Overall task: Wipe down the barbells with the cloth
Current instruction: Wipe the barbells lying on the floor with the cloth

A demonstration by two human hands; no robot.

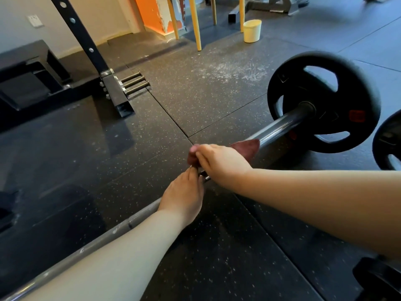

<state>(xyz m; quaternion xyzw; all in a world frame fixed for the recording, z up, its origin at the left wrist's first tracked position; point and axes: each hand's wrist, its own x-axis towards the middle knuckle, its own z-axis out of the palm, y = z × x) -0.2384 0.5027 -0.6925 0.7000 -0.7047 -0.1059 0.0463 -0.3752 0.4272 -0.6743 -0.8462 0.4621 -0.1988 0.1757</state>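
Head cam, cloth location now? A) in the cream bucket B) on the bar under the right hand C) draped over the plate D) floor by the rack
B: the cloth lies over the barbell shaft, gripped by the right hand.

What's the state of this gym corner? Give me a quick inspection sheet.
Surface: speckled rubber floor, white dusty patch.
Job's things: barbell on the floor, black plate on its end; maroon cloth wrapped round the shaft.
Clutter: cream bin beside yellow legs.
Hands: right hand grips the cloth on the bar; left hand has fingertips at the cloth's edge, grip unclear.
Cables: nothing seen.
Surroundings: black rack upright, second plate at right.
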